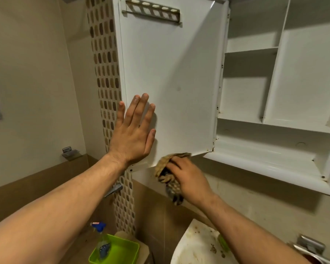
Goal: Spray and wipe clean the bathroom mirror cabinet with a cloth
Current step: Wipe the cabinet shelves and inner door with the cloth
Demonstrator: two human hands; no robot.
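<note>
The white cabinet door (171,73) hangs swung open to the left, its inner side facing me. My left hand (133,130) lies flat against the door's lower left part, fingers spread. My right hand (187,178) grips a dirty brown patterned cloth (166,168) and presses it against the door's bottom edge near the hinge corner. The cabinet body (274,149) to the right shows bare white shelves and dividers. A spray bottle (100,231) with a blue trigger head stands in a green tub low in the view.
The green tub (122,252) sits bottom centre, left of a soiled white washbasin (196,244). A chrome tap (114,188) sticks out from the mosaic tile strip (105,73). Metal wall fittings (70,152) are at left and bottom right (309,246).
</note>
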